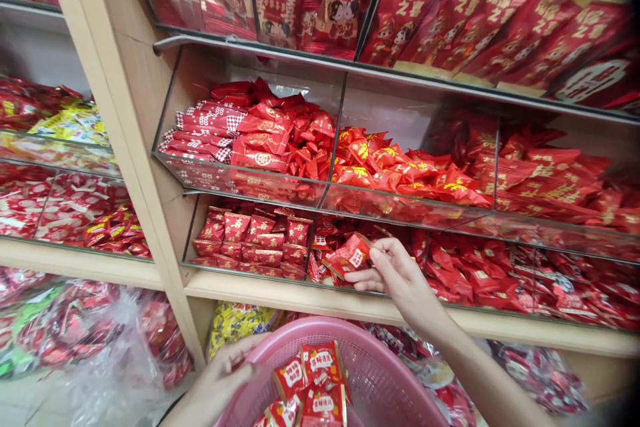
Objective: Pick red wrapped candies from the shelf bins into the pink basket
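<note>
My right hand point(393, 273) is at the bottom shelf compartment, thumb and forefinger pinching a red candy packet point(350, 257) with a white label. The other fingers stretch beneath the packet. Below it stands a pink plastic basket point(395, 373) with a perforated wall. Several red packets point(323, 363) with white labels and gold edges lie inside. My left hand point(225, 377) is at the basket's left rim, thumb and fingers around the edge. Part of its grip is hidden.
Glass-fronted compartments hold red wrapped sweets point(265, 137) above and small red packets point(265, 240) beside my right hand. A wooden post point(107, 113) divides the shelving. Clear plastic bags point(115, 353) lie at lower left, and yellow packets point(240, 323) sit behind the basket.
</note>
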A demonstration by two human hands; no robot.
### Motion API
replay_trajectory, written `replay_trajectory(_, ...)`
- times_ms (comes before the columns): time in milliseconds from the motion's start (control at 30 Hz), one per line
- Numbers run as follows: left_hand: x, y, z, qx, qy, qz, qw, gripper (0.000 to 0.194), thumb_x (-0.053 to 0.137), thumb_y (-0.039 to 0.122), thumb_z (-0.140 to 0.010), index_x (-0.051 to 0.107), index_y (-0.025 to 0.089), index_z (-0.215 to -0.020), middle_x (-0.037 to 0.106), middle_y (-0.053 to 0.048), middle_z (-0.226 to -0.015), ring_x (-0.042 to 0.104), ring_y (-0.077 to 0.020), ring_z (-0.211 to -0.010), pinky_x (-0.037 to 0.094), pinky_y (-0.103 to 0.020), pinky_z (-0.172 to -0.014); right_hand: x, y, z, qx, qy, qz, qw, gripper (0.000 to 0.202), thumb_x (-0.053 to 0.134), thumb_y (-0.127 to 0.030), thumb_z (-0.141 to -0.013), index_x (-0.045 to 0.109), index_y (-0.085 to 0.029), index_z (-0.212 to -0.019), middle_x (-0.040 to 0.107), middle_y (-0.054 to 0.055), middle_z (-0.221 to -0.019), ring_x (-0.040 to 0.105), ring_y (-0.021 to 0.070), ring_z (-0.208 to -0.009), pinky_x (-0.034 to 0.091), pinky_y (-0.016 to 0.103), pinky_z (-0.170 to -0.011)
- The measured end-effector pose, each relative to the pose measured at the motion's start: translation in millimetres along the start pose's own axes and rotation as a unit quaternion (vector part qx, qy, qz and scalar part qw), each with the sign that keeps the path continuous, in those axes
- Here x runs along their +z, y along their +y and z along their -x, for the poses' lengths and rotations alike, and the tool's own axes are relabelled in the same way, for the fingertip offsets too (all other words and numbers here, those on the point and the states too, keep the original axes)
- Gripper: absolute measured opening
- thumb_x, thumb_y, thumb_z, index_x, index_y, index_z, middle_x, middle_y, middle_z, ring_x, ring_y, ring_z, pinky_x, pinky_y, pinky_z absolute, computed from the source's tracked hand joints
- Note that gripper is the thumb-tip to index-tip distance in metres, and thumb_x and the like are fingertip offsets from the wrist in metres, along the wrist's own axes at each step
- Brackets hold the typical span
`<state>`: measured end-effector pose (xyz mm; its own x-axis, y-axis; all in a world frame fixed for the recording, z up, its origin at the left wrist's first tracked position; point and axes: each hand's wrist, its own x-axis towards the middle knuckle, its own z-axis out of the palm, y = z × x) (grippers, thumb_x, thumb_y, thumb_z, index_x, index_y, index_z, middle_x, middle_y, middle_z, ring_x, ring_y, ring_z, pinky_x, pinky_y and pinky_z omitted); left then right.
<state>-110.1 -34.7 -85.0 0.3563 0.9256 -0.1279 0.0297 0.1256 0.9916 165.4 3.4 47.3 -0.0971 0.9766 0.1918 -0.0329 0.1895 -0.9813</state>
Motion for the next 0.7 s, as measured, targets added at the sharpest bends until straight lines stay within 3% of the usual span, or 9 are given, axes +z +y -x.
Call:
replay_trajectory(167,-0.3,-3,-1,-0.006,0.021,-0.006,1.0,0.042,0.051,0.017,-0.074,0.06,0.025,-0.114,0.059,-0.001,-0.121,0.047,-0.0227,-0.116,0.032,-0.035,-0.101,3,6,23,0.096,0.036,-0.179,0.979,0.016,0.054,-0.034,-0.083,0.041,-0.025,-0.086,0.053,-0.006,-0.074,0.067,0.0209,-0.081,0.052,0.028,-0.066)
replay_trajectory(333,1.6,3,0,0.009,0.003,-0.003,1.0,0.044,0.05,0.015,-0.074,0.058,0.023,-0.117,0.06,-0.001,-0.118,0.051,-0.0227,-0.112,0.034,-0.036,-0.098,7,11,34,0.162,0.036,-0.279,0.946,0.019,0.056,-0.036,-0.082,0.045,-0.025,-0.094,0.061,-0.001,-0.087,0.065,0.0212,-0.087,0.052,0.031,-0.073)
replay_trajectory(433,3.1,7,0,0.009,-0.003,0.003,1.0,0.042,0.051,0.014,-0.074,0.059,0.024,-0.115,0.061,0.0,-0.118,0.051,-0.0222,-0.112,0.035,-0.034,-0.098,11,13,40,0.202,-0.018,-0.316,0.927,0.037,0.043,-0.049,-0.085,0.048,-0.018,-0.104,0.063,0.01,-0.097,0.065,0.0195,-0.086,0.05,0.03,-0.079)
replay_trajectory(533,4.0,9,0,0.01,-0.02,0.023,0.999,0.041,0.052,0.014,-0.075,0.06,0.025,-0.113,0.061,0.0,-0.117,0.052,-0.0221,-0.111,0.037,-0.033,-0.096,15,17,44,0.206,-0.035,-0.326,0.922,0.05,0.037,-0.055,-0.085,0.051,-0.012,-0.106,0.065,0.015,-0.094,0.064,0.0192,-0.086,0.048,0.029,-0.082)
replay_trajectory(633,3.7,7,0,0.009,-0.021,0.027,0.999,0.042,0.051,0.014,-0.076,0.058,0.027,-0.116,0.061,0.001,-0.117,0.052,-0.0217,-0.111,0.036,-0.033,-0.097,19,24,48,0.238,-0.041,-0.316,0.917,0.051,0.038,-0.055,-0.085,0.051,-0.009,-0.104,0.067,0.015,-0.087,0.064,0.0182,-0.082,0.046,0.029,-0.084)
replay_trajectory(700,3.1,6,1,0.001,-0.003,0.013,1.0,0.043,0.05,0.014,-0.076,0.059,0.027,-0.116,0.061,0.001,-0.118,0.05,-0.0218,-0.113,0.035,-0.033,-0.097,21,27,50,0.235,-0.042,-0.321,0.916,0.041,0.044,-0.05,-0.084,0.051,-0.013,-0.102,0.067,0.011,-0.087,0.064,0.0184,-0.082,0.045,0.031,-0.083)
